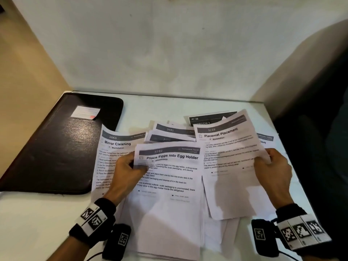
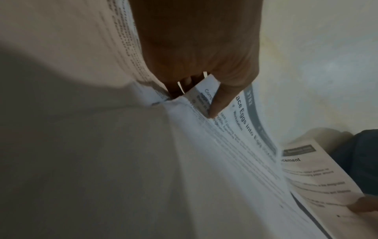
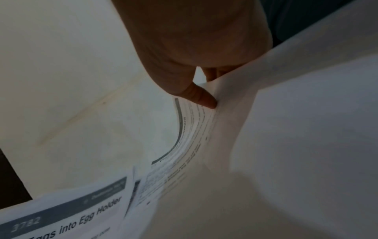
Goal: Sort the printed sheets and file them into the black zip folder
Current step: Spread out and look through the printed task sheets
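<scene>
I see my left hand [image 1: 128,166] pinching the left edge of the "Place Eggs into Egg Holder" sheet [image 1: 169,172], thumb on top of the page, other fingers under it; the left wrist cam shows the thumb [image 2: 219,103] pressed on the print. My right hand [image 1: 271,166] grips the right edge of the "Placemat Placement" sheet [image 1: 229,162], which is lifted and tilted, thumb on the printed side. In the right wrist cam this sheet curves away under the thumb [image 3: 202,97]. Both sheets are over a loose pile of printed sheets [image 1: 169,223] on the white table [image 1: 37,223], approx. at centre. The "Mirror Cleaning" sheet [image 1: 111,147] lies to the left, its top-left corner overlapping the black zip folder [image 1: 56,147]. The folder lies flat and closed at the table's back left corner, w/ a small white label [image 1: 85,113] on its cover. More sheets w/ dark headers are fanned behind, text partly blurred.
</scene>
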